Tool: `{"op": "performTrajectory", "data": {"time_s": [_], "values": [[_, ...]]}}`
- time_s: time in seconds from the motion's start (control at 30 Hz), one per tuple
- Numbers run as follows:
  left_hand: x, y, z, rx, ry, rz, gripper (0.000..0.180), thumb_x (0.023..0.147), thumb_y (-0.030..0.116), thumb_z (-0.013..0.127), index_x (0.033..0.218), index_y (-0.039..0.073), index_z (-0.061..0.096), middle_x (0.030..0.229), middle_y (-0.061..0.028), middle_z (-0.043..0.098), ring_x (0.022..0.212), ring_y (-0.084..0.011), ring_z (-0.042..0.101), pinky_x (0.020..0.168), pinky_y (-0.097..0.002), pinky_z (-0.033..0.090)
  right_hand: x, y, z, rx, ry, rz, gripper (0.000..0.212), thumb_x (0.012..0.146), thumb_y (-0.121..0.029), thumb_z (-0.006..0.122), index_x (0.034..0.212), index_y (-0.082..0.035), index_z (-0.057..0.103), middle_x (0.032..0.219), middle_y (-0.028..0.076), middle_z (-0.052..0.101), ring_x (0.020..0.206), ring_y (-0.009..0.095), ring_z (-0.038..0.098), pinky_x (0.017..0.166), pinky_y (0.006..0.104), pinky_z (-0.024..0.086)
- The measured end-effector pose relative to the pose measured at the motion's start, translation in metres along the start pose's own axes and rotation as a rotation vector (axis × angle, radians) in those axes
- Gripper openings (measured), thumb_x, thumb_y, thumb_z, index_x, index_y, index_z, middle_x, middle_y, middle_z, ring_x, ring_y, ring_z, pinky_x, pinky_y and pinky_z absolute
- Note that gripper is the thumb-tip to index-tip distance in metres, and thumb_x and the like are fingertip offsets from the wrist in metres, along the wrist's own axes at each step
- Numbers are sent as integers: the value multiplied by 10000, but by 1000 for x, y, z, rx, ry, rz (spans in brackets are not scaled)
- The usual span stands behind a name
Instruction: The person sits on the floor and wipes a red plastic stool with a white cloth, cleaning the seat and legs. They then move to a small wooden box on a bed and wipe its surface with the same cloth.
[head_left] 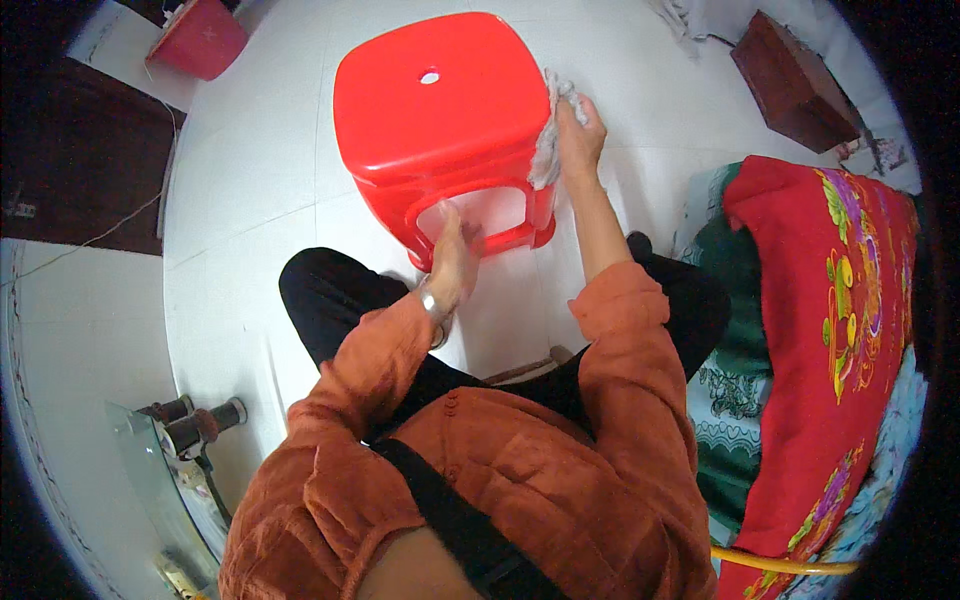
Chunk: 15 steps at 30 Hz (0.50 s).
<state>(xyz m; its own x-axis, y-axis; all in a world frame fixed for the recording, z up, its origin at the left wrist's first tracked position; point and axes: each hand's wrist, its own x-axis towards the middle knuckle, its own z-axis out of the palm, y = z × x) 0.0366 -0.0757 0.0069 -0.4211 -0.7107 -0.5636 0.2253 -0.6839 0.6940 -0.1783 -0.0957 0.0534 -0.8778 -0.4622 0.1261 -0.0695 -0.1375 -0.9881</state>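
A red plastic stool (pixel 440 95) stands upright on the floor in front of me, with a small hole in its seat and an arched opening in the side nearest me. My right hand (pixel 582 140) is closed on a grey cloth (pixel 547 150) and presses it against the stool's right side, just below the seat edge. At the near opening, toward its left part, is my left hand (pixel 456 255). Its fingers are smeared by motion and partly hidden, so whether they grip the stool does not show.
My black-trousered legs (pixel 335 295) are bent on either side of the near floor. To the right lie a red embroidered cushion (pixel 800 300) and green patterned fabric (pixel 728 400). A brown wooden block (pixel 795 85) stands far right, a red tub (pixel 200 40) far left, a glass-topped stand (pixel 165 490) near left.
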Motion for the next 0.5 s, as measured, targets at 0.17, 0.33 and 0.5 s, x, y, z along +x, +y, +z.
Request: {"op": "performTrajectory", "data": {"time_s": [0.17, 0.33, 0.5], "values": [[39, 21, 39, -490, -290, 184, 959, 769, 795, 287, 1382, 58, 302, 1436, -80, 328, 1311, -271, 280, 1099, -410, 192, -38, -4, 8, -95, -11, -64, 381, 792, -238, 612, 1066, 25, 581, 1076, 171, 566, 1011, 292, 526, 896, 381, 394], [64, 59, -14, -415, -170, 513, 949, 782, 789, 218, 1398, 69, 278, 1459, -82, 293, 1323, -286, 280, 1109, -443, 193, -119, 0, 41, -208, -18, -353, 346, 761, -212, 630, 1053, -41, 555, 1095, 195, 525, 1011, 352, 482, 868, 438, 384], [29, 110, -38, -300, -144, 403, 864, 828, 739, 198, 1396, 94, 288, 1439, -82, 322, 1311, -290, 304, 1091, -459, 235, -149, -16, 72, -225, 98, -602, 326, 771, -181, 597, 1054, -39, 518, 1130, 205, 494, 1021, 391, 437, 858, 492, 336]]}}
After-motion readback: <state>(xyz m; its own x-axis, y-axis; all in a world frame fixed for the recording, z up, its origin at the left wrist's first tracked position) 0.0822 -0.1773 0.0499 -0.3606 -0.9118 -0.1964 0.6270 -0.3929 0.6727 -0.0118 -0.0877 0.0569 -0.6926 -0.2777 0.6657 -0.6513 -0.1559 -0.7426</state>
